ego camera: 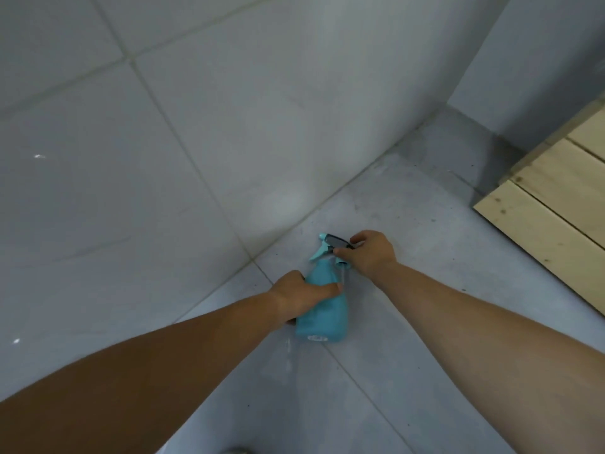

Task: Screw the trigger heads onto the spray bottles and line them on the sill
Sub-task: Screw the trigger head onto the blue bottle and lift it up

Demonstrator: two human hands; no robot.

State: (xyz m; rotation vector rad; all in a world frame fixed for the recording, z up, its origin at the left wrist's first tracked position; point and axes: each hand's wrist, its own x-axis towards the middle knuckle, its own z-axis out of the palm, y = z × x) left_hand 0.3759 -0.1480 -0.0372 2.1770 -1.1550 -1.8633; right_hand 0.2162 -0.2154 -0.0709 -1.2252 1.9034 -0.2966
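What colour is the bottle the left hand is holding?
Teal-blue bottle, gripped by the left hand; head view.

Two bare forearms are seen, uncovered along their whole visible length; no sleeve, watch, ring or glove is worn. The left hand [302, 294] and the right hand [368, 253] are bare, with short nails; finer detail is blurred

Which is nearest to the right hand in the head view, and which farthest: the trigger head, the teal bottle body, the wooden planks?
1. Trigger head: gripped by the right hand, so touching.
2. Teal bottle body: just below-left, held by the left hand.
3. Wooden planks: far off at the right edge.
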